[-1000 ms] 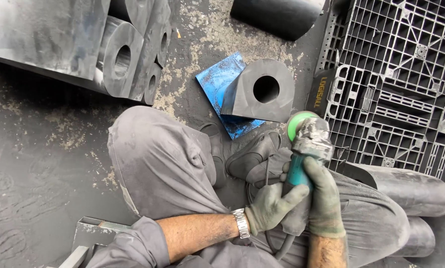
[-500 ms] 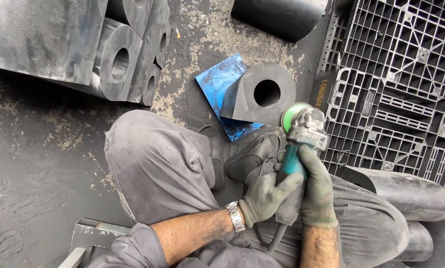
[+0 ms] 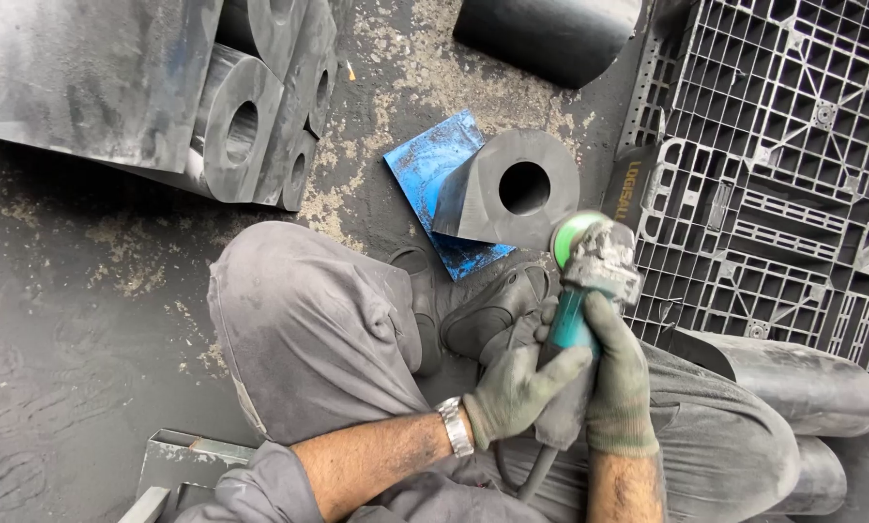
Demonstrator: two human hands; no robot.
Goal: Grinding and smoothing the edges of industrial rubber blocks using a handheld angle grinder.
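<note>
Head view: left gloved hand point(image 3: 514, 392) and right gloved hand point(image 3: 616, 378) both clenched around teal-bodied angle grinder with green disc guard point(image 3: 589, 266). Grinder held just beside black rubber block with round hole point(image 3: 512, 189), itself resting on blue metal sheet point(image 3: 429, 174); black plastic pallet point(image 3: 783, 145) beyond block.

Floor point(image 3: 76, 320): dark, soot-coated concrete, strewn with pale grit up and to the left of the grip.
Pallet point(image 3: 792, 145): a black plastic grid, laid flat just right of the grip and reaching to the upper right.
Stacked blocks point(image 3: 163, 87): black bored pieces, piled far up and left.
Cylinder point(image 3: 550, 34): laid on its side, well above the grip.
Metal piece point(image 3: 187, 465): a grey angle, seen low to the left.
Light: even and diffuse; no hard shadows are cast.
</note>
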